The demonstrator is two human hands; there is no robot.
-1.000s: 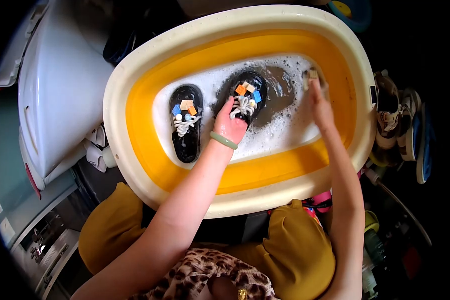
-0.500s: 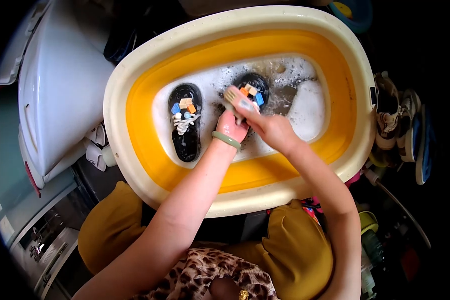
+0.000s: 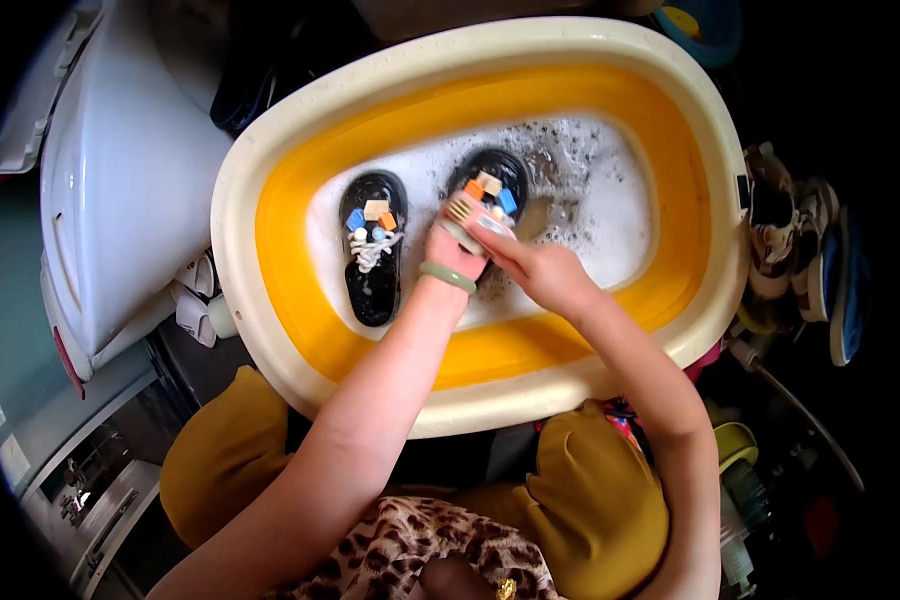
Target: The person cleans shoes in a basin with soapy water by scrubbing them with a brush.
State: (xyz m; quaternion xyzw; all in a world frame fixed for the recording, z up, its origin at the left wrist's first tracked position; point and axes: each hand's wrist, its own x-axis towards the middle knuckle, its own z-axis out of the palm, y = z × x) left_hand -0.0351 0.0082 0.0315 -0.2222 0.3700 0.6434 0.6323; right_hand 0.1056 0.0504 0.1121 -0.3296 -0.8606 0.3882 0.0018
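Note:
A black slipper (image 3: 492, 168) with orange, tan and blue blocks on its strap is in the soapy water, and my left hand (image 3: 454, 248) is wrapped round its middle. My right hand (image 3: 540, 268) grips a pale pink brush (image 3: 478, 219), which lies over the slipper's strap and partly covers my left fingers. The second black slipper (image 3: 373, 290), with similar blocks and white cord loops, rests to the left in the foam, untouched.
A large oval basin (image 3: 315, 85), cream-rimmed and yellow inside, holds the foamy water. Shoes (image 3: 816, 250) stand at its right, beside a grey hose (image 3: 800, 410). A white glossy fixture (image 3: 120, 180) is at the left, with white slippers (image 3: 195, 312) below it.
My right hand has come from the basin's right side with the brush to the held slipper. My left hand keeps its hold, and the foam at the right has shifted.

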